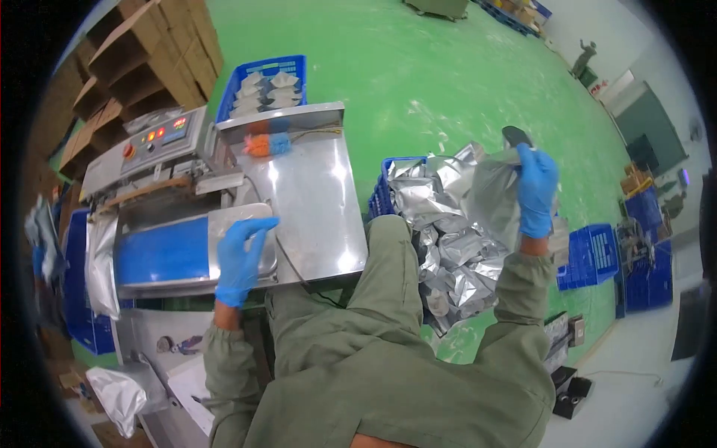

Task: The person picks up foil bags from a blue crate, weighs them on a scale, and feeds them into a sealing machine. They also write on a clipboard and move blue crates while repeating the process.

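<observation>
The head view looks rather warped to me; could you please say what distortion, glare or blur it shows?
Head view: strong fisheye bend with black corners; glare on the steel table and foil bags; the left hand rests flat and sharp on the machine's plate; the right hand grips a foil bag; far edges are soft.

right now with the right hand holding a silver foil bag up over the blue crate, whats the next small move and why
Probably swing the silver foil bag leftward to the steel machine table. The right blue-gloved hand grips it above the blue crate of foil bags, while the left blue-gloved hand lies flat and empty by the blue conveyor belt, seemingly ready to receive it.
</observation>
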